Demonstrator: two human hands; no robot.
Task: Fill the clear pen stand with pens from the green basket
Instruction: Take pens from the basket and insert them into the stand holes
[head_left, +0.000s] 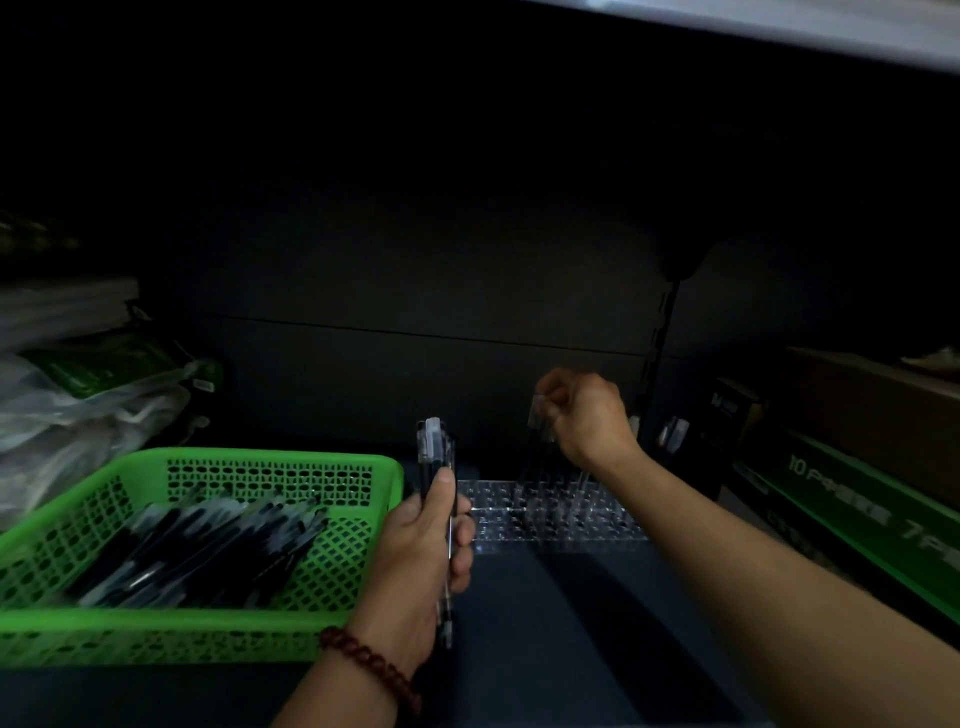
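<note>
A green mesh basket (280, 462) sits at the left on the dark shelf, holding several dark pens (208, 545) with clear caps. My left hand (423, 561), a bead bracelet on its wrist, grips a small bundle of pens (435, 452) upright beside the basket's right wall. The clear pen stand (613, 527), a flat block with rows of holes, lies right of that hand. My right hand (587, 415) hovers above the stand, fingers pinched on the capped top of one pen (535, 441) that points down towards the holes. A couple of pens stand in the block.
Plastic-wrapped packets (93, 395) are piled at the far left behind the basket. Green and black cartons (857, 499) and a brown box (872, 410) fill the right side. A dark back panel and a shelf upright (660, 353) close off the rear.
</note>
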